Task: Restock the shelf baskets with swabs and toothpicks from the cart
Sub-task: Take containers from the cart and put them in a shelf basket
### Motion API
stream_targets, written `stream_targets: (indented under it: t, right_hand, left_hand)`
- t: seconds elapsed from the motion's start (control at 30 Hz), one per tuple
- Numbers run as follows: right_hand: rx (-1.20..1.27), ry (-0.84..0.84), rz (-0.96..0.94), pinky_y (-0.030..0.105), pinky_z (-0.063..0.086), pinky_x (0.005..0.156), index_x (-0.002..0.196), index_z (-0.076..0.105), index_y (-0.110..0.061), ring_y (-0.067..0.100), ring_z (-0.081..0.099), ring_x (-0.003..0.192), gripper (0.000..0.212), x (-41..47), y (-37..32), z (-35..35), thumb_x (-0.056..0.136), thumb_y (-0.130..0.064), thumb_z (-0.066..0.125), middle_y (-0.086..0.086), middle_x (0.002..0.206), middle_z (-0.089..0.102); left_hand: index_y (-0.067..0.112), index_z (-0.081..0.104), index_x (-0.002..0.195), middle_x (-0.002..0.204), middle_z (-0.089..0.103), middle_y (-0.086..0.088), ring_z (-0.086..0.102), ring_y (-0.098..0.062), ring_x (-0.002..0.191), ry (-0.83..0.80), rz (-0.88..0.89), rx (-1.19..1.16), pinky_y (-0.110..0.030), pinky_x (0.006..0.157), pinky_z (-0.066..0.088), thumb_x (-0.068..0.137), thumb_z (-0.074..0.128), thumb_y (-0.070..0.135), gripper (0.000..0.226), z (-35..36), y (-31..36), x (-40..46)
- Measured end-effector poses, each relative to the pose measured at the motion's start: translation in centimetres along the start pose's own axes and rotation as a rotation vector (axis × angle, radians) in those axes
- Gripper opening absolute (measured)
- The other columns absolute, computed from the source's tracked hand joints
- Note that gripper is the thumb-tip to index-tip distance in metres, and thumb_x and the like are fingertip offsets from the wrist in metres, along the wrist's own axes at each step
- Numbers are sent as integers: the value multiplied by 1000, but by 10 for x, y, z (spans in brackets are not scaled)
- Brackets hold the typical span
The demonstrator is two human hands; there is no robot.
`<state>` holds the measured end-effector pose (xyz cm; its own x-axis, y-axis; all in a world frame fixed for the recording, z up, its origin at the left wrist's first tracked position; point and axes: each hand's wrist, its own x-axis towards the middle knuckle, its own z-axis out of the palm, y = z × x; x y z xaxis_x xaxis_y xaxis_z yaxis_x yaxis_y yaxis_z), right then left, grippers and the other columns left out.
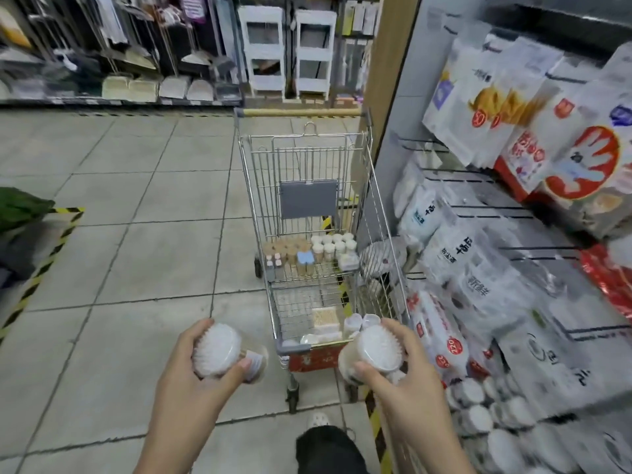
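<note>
While my left hand (191,367) and right hand (393,364) each curl around one clear swab tub (222,350), a loose grip could drop either beside the cart (307,213).

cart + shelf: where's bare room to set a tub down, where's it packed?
Free: wire floor of the silver shopping cart between the far rows of small jars and the near flat box of toothpicks. Crowded: low shelf basket of white round tubs at right; hanging white bagged packs above overlap. Left hand and right hand each hold a tub.

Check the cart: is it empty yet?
Not empty. The cart still holds small jars at its far end and a toothpick box nearer.
</note>
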<state>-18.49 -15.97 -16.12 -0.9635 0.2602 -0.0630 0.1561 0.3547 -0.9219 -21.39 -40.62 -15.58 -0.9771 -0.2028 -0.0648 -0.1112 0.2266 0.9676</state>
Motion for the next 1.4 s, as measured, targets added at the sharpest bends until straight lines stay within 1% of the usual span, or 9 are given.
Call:
stream_targets:
  t: [0.1,0.23,0.33,0.47,0.7,0.87,1.03,1.17,1.4]
  right_hand:
    - [-48,-18,18,5,40,76,111,43,-49,-12,44,107,57,51,8,-5,75,-24,79,-30,120,45]
    - [-80,-84,25,18,39,88,109,42,-50,-10,44,109,59,116,10,-9,74,-22,80,-27,120,45]
    - [-152,-162,32,22,39,89,111,43,-42,-6,46,104,57,159,16,-4,73,-21,80,-20,119,45]
    - [-224,-284,79,31,41,97,118,41,-35,6,46,109,61,205,38,16,72,-29,80,-17,120,45]
    - [-277,-417,220,27,46,85,121,42,-23,13,50,109,64,264,117,77,71,-10,78,-7,118,48]
    - [-307,-389,289,23,39,82,115,39,-23,15,49,108,64,288,175,123,69,-11,82,-4,115,47]
    - [-368,-389,305,26,46,84,122,41,-18,13,51,106,66,302,223,161,70,-12,81,-6,117,47]
    - [-419,-419,287,34,50,81,118,43,-19,15,55,101,63,303,253,180,68,-20,81,-4,115,53]
    - [-465,-553,275,28,47,87,128,40,-19,15,54,109,65,298,298,208,76,-25,77,-1,126,52]
  left_hand:
    - [33,51,118,114,56,19,56,-5,101,-11,-35,32,-25,84,43,43,77,48,80,32,1,37]
    - [43,48,107,112,56,15,57,-13,100,-6,-69,103,-31,85,45,46,80,48,69,67,3,87]
    - [33,46,114,110,57,8,56,-17,100,-14,-94,232,-30,80,43,59,88,32,69,92,-7,121]
    - [29,42,120,110,52,12,52,-10,96,-58,-80,422,-24,74,39,65,83,41,70,120,-31,158]
    - [24,38,130,117,44,14,41,-3,101,-222,-139,613,-18,79,31,75,75,42,69,155,-95,209]
    - [22,35,131,131,45,6,47,-10,116,-369,-185,670,-14,86,33,81,71,31,63,190,-158,226]
    - [18,37,127,124,45,3,46,-9,111,-333,-253,674,-13,84,32,79,71,17,58,222,-215,233]
    - [14,31,136,134,40,-1,41,-15,122,-323,-331,734,-20,96,37,84,68,16,64,238,-245,236]
    - [11,28,138,134,40,-5,40,-18,123,-269,-433,852,-24,97,38,84,66,15,66,253,-291,242]
